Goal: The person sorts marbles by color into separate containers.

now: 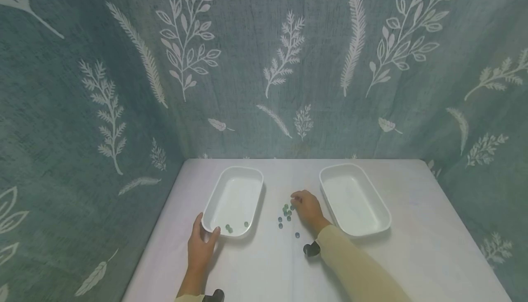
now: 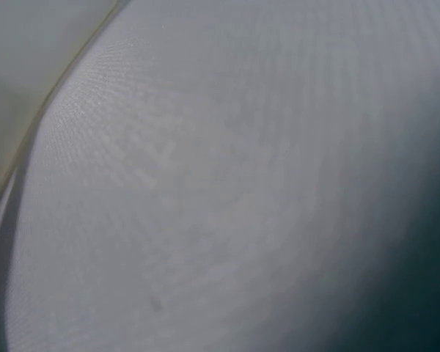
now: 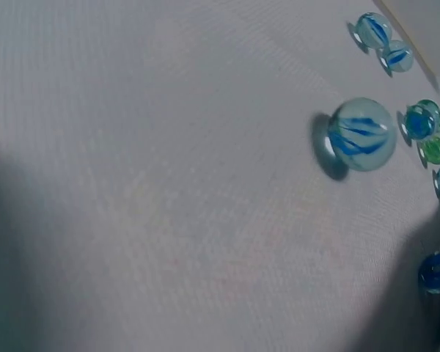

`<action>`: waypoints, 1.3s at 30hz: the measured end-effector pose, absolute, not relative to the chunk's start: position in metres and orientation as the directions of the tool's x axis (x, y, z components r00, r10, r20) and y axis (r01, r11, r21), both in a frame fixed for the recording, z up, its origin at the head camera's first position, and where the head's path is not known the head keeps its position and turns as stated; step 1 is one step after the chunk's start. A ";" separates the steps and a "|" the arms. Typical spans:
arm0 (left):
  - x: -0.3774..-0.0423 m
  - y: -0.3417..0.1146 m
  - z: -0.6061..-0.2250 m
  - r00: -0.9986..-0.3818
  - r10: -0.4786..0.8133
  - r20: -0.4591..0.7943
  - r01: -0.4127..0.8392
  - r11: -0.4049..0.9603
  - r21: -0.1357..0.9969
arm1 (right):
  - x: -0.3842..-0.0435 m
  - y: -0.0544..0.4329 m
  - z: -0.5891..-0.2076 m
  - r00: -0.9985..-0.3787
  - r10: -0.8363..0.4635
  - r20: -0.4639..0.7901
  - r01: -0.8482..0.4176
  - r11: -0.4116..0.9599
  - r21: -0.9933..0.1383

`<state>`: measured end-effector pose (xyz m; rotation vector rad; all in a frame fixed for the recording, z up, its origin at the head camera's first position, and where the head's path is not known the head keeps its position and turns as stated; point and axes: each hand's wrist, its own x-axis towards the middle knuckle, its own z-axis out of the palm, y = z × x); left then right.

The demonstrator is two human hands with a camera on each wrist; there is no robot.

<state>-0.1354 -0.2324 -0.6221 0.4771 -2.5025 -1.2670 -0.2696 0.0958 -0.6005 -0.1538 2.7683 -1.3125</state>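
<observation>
My left hand (image 1: 200,249) grips the near left corner of a white tray (image 1: 208,196), with the thumb at the near rim and the fingers along the side. A few green marbles (image 1: 228,227) lie in the near end of that tray. My right hand (image 1: 308,206) is over the table at the far edge of a loose group of marbles (image 1: 285,212), its fingers curled and pinching a small dark marble (image 1: 298,199). Up close in the right wrist view, a clear marble with blue streaks (image 3: 363,135) sits apart from several blue and green ones.
A second white tray (image 1: 354,201) stands on the right, beside my right forearm, with no marbles showing in it. Both trays rest on a white-covered table (image 1: 264,270). Green-blue cloth with white leaf prints (image 1: 247,63) hangs behind and along the sides.
</observation>
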 end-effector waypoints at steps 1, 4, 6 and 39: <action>-0.135 -0.233 -0.622 -0.900 -0.421 0.111 -0.161 0.558 0.814 | -0.269 0.095 -0.602 -0.992 -0.126 -0.028 -0.060 0.640 -0.766; -0.134 -0.233 -0.623 -0.899 -0.426 0.104 -0.171 0.560 0.811 | -0.270 0.094 -0.605 -0.990 -0.142 -0.021 -0.081 0.675 -0.734; -0.134 -0.233 -0.623 -0.899 -0.426 0.099 -0.176 0.559 0.810 | -0.271 0.093 -0.606 -0.989 -0.147 -0.018 -0.089 0.688 -0.720; -0.133 -0.230 -0.618 -0.899 -0.418 0.134 -0.136 0.554 0.821 | -0.267 0.105 -0.604 -0.987 -0.159 -0.003 -0.099 0.626 -0.773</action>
